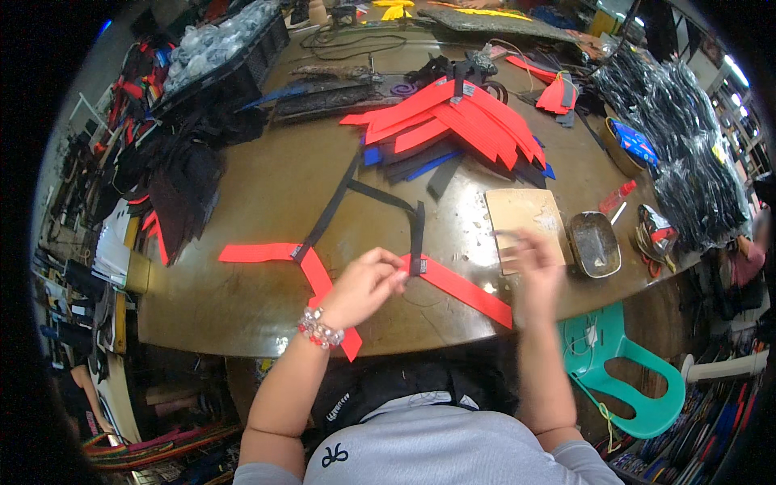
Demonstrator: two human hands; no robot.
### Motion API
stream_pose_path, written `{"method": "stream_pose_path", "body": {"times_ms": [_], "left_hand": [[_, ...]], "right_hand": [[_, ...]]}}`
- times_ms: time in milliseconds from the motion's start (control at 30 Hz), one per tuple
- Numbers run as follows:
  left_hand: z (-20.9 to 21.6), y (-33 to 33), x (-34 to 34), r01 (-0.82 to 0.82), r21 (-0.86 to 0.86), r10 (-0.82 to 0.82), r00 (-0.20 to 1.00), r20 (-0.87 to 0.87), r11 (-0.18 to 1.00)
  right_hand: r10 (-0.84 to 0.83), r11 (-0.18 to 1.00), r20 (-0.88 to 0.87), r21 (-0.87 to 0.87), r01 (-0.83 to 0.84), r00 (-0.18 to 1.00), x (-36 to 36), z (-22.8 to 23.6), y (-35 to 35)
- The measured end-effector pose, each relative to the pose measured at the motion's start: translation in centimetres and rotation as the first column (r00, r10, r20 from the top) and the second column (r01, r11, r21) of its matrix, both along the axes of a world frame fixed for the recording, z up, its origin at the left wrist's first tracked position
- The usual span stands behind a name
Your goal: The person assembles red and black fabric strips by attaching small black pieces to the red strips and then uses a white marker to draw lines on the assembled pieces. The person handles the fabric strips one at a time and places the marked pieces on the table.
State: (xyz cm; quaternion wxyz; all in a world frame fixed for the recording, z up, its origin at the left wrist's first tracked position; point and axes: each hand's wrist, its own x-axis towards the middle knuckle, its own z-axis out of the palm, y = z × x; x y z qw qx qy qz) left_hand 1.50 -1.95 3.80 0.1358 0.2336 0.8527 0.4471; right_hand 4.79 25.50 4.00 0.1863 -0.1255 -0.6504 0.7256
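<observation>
Two bright red straps [469, 293] [267, 253] lie on the table in front of me, linked by a narrow black strap [330, 212] with small grey tags at the joins. My left hand [368, 283], with a beaded bracelet at its wrist, pinches the red strap's end beside the right-hand tag. Over the edge of a tan board [517, 212] hovers my right hand [533, 260], smeared by motion. A small dark thing shows at its fingertips, too blurred to name. Beyond lies a fanned pile of red, black and blue straps [453, 121].
Right of the board stand a metal tray [595, 244], a red bottle [618, 196] and scissors [653, 263]. Plastic-wrapped black bundles [687, 137] line the right edge. A black crate [234, 73] stands far left, dark straps [179, 182] nearer. A green chair [630, 388] is at lower right.
</observation>
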Motion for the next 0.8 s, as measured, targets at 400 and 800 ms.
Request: {"method": "stream_pose_path", "body": {"times_ms": [400,800], "left_hand": [[5.0,4.7,-7.4,0.357,-0.127,-0.376,0.822,-0.427,0.925],[1.7,-0.9,-7.0,0.507,-0.235,-0.559,0.769,-0.310,0.829]], "right_hand": [[-0.291,0.946,-0.225,-0.211,0.246,0.930,6.7,-4.2,25.8],[-0.366,0.895,-0.201,0.193,0.403,0.909,3.5,0.1,15.4]]}}
